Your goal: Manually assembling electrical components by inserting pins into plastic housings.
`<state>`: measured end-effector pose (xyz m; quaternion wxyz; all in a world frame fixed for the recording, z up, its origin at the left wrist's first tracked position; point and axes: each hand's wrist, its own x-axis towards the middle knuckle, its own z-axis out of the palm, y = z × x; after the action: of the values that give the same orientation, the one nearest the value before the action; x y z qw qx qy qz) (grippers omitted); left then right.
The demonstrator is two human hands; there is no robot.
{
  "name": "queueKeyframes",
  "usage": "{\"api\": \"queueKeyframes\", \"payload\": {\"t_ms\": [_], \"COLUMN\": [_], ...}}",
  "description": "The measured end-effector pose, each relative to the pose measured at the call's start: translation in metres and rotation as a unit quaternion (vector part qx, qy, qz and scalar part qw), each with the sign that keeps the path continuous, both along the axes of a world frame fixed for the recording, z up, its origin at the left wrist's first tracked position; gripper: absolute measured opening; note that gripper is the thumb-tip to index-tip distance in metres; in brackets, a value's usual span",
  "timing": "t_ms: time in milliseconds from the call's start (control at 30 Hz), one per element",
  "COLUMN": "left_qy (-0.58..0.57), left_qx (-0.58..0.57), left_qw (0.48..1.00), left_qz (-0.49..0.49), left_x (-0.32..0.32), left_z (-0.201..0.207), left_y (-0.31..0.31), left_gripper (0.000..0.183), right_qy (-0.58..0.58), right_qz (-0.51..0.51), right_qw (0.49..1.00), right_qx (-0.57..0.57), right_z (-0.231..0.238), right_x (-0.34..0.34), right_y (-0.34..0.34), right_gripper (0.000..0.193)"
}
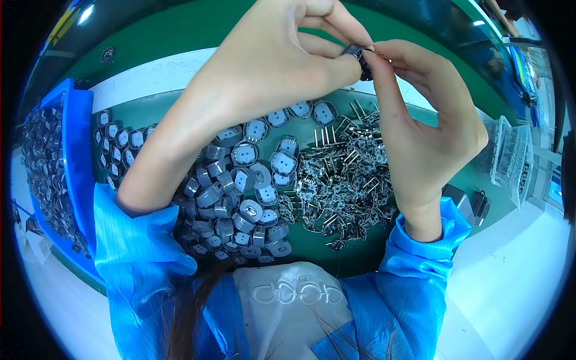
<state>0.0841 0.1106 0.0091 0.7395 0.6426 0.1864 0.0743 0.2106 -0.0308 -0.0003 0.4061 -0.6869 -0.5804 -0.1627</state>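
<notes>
Both my hands meet above the far edge of the work surface. My left hand [282,57] is closed around a small dark round housing [358,59], gripping it at the fingertips. Against that housing, my right hand [423,108] pinches a small part with thin metal pins [381,54]; most of it is covered by the fingers. Below my left forearm lies a heap of grey round housings [231,210], some showing pale faces. Beneath my right hand spreads a pile of small dark parts with long metal pins [348,180].
At far left stands a blue bin [78,159] full of similar dark parts. Several loose round housings [122,139] lie beside it. A clear plastic tray [509,157] sits at the right edge, near a small dark object [479,207]. A white strip [141,77] borders the far green surface [171,35].
</notes>
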Motion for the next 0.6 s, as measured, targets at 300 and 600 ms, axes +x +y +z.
{"api": "queueKeyframes", "payload": {"t_ms": [300,600], "left_qy": [-0.308,-0.520], "left_qx": [0.050,0.132], "left_qw": [0.950,0.843], "left_qz": [-0.004,-0.021], "left_x": [0.019,0.026], "left_z": [-0.039,-0.045], "left_y": [0.014,0.012], "left_gripper": [0.019,0.019], "right_qy": [0.042,0.464], "right_qz": [0.079,0.189], "right_qw": [0.996,0.859], "right_qx": [0.006,-0.106], "right_z": [0.003,-0.008], "right_x": [-0.001,0.014], "right_y": [0.006,0.000], "right_gripper": [0.027,0.034]}}
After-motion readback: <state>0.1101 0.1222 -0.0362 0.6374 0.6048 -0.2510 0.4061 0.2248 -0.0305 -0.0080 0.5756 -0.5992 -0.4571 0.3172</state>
